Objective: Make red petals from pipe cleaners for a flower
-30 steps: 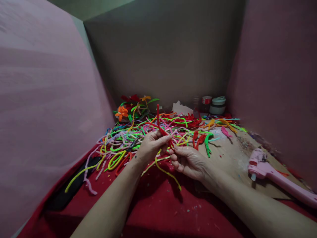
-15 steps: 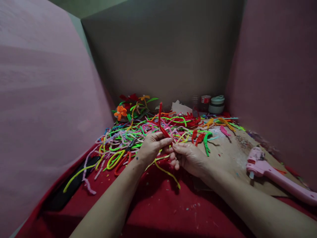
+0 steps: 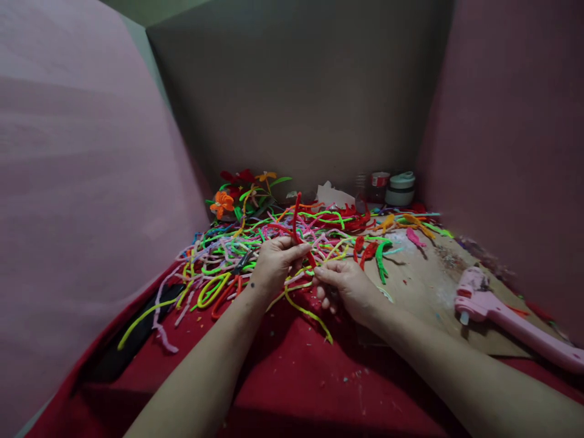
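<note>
My left hand (image 3: 278, 263) pinches a red pipe cleaner (image 3: 296, 220) between thumb and fingers, and one end of it sticks up above the hand. The lower end runs down to my right hand (image 3: 344, 285), whose thumb and forefinger grip it. Behind and below both hands spreads a tangled heap of coloured pipe cleaners (image 3: 219, 250). A yellow pipe cleaner (image 3: 314, 315) trails toward me on the red cloth under my hands. Right of the heap lie red petal-like pieces (image 3: 366, 252) and a green leaf-like piece (image 3: 381, 261).
A pink glue gun (image 3: 483, 303) rests on a cardboard sheet (image 3: 424, 310) at the right. Pipe-cleaner flowers (image 3: 222, 204) stand at the back left. A lidded container (image 3: 400, 188) and a jar (image 3: 378, 185) are by the back wall. Red cloth (image 3: 292, 383) covers the front.
My right hand has shifted slightly down from the left, so a short red length now shows between them. Both hands still grip the pipe cleaner.
</note>
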The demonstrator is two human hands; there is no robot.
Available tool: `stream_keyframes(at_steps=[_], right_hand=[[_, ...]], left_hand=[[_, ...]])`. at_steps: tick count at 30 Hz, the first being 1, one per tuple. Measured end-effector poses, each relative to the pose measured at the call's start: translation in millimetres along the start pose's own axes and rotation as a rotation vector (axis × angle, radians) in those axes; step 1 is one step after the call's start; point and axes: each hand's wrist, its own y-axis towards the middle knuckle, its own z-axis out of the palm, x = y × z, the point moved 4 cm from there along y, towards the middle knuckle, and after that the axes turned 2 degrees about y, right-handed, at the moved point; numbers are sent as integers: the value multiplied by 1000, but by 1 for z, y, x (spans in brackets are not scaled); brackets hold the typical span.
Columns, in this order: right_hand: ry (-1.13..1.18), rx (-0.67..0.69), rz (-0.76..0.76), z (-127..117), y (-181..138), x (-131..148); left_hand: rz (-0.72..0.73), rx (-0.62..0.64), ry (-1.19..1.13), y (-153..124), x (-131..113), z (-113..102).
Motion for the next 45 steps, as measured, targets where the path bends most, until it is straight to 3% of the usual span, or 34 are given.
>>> stream_keyframes(at_steps=[3,9,25,34,37,42,45], right_hand=[[110,62,-30,0,1,1],[134,23,-94,-4,3,3],[156,-5,-131,0,6,3],[140,-99,-121,-6,6,4],[145,-105,-132,-6,5,7],[166,-75,-158,-9,9,7],[154,-17,-164,-12,11,5]], left_hand=[[-39,38,-86,1,2,1],[-96,113,-49,-1,4,9],[-114,93,34,0,11,7],[-46,127,298,-3,1,8],[79,161,403,-6,-9,12],[592,115,715,-12,-21,14],[821,83,937,-14,-23,13]])
